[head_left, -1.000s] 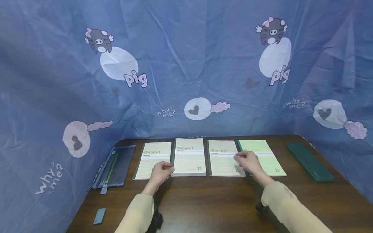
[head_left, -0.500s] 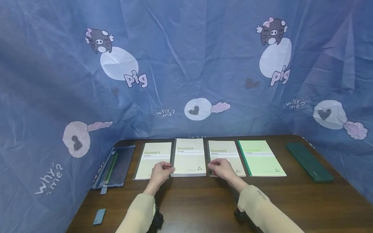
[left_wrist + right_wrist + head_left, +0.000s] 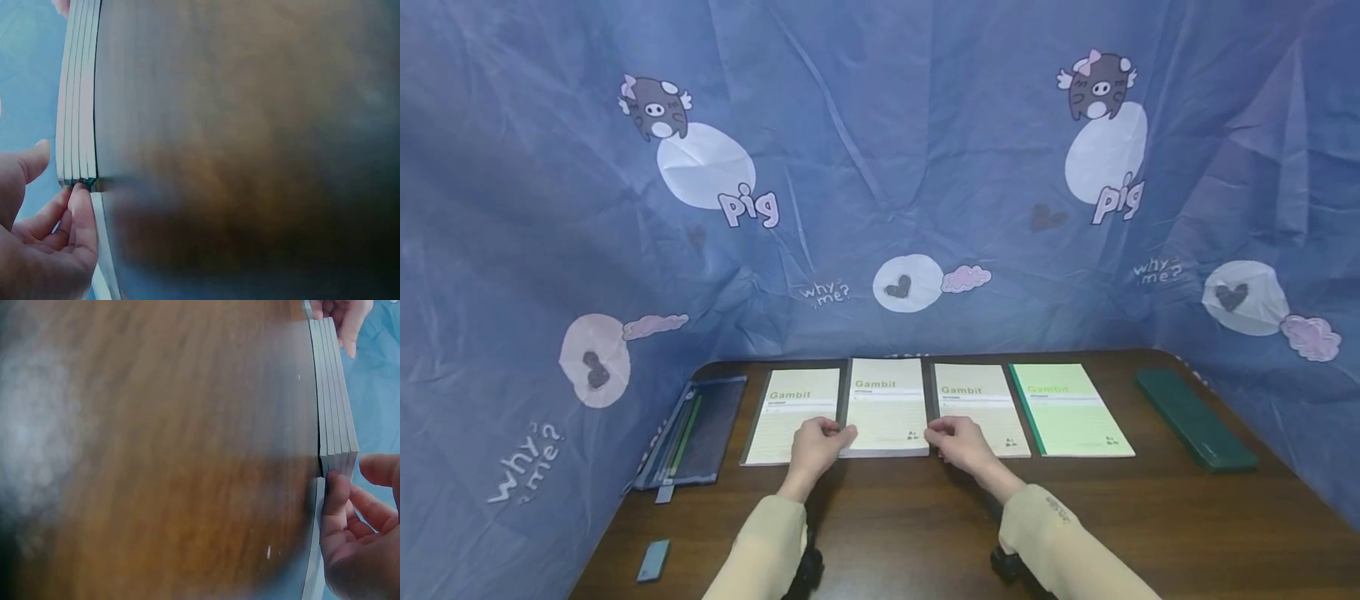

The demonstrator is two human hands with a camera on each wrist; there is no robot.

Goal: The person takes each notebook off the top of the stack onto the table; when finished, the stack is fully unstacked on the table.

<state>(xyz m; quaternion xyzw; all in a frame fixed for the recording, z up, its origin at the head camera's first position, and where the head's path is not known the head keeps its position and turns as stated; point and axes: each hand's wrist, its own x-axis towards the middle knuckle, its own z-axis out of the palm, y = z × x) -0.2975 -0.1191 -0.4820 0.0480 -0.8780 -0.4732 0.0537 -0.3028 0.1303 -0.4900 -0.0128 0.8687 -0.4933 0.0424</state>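
Left hand point(image 3: 815, 444), right hand point(image 3: 958, 439) pinch notebook stack point(image 3: 887, 406) near corners.

Dark wood table point(image 3: 925, 517) — four notebooks point(image 3: 887, 404), mesh pouch point(image 3: 696, 433), green case point(image 3: 1195, 417), eraser point(image 3: 653, 558).

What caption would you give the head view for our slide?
Both hands, left hand and right hand, grip the near corners of a notebook stack on the brown table.

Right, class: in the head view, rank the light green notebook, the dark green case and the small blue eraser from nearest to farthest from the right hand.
1. Light green notebook, just right of the right hand.
2. Dark green case, far right of the table.
3. Small blue eraser, front left corner.
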